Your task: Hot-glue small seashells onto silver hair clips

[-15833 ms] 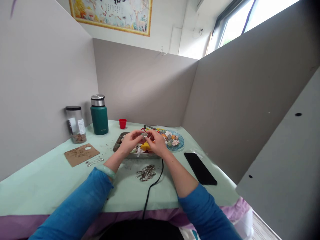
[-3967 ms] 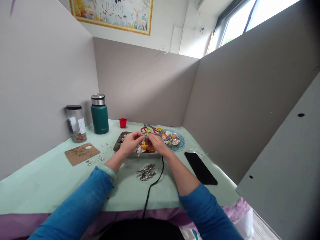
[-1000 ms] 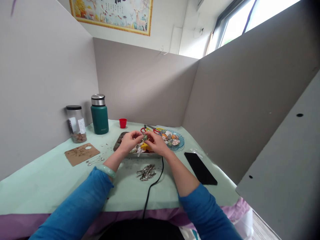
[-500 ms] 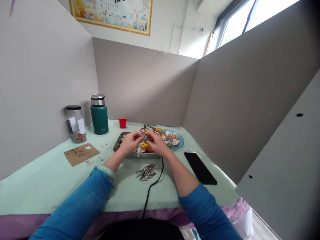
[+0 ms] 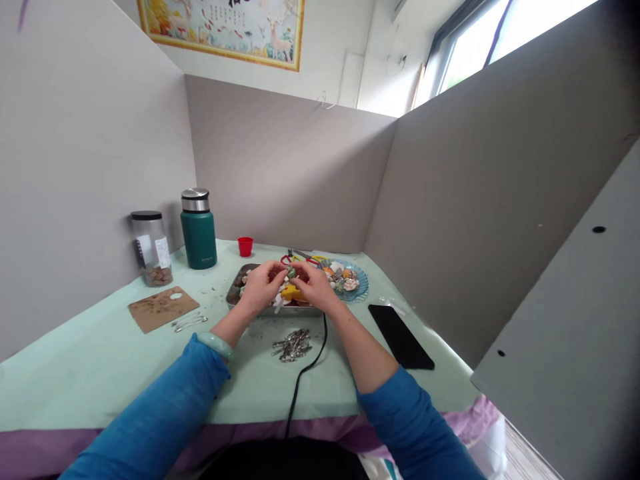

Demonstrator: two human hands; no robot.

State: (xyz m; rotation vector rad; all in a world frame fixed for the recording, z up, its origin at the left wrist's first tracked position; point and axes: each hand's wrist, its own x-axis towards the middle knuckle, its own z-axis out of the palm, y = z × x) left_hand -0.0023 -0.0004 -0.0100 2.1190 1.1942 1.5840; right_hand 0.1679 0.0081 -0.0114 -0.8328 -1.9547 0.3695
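Between the fingertips of both hands is a small green piece [image 5: 291, 273], too small to name its kind. My left hand [image 5: 264, 285] pinches it from the left, and my right hand [image 5: 312, 285] from the right. Both are held over a metal tray [image 5: 305, 311] filled with mixed small pieces, partly hidden by my hands. A yellow piece [image 5: 291, 293] in the tray shows below my fingers. Nearer to me, a pile of small metal clips or pins [image 5: 293, 345] lies on the cloth.
Right of the tray sits a blue glass plate [image 5: 364, 283] of decorated pieces; pliers [image 5: 305, 257] lie behind. A black cable [image 5: 299, 387] runs towards me. Left are a green flask [image 5: 199, 233], a jar [image 5: 152, 250], a brown card [image 5: 163, 310] and safety pins [image 5: 189, 322]. A black phone-like slab [image 5: 401, 337] lies right.
My fingers have shifted slightly around the green piece, and more of it shows. Both hands stay over the tray; the things on the table have not moved.
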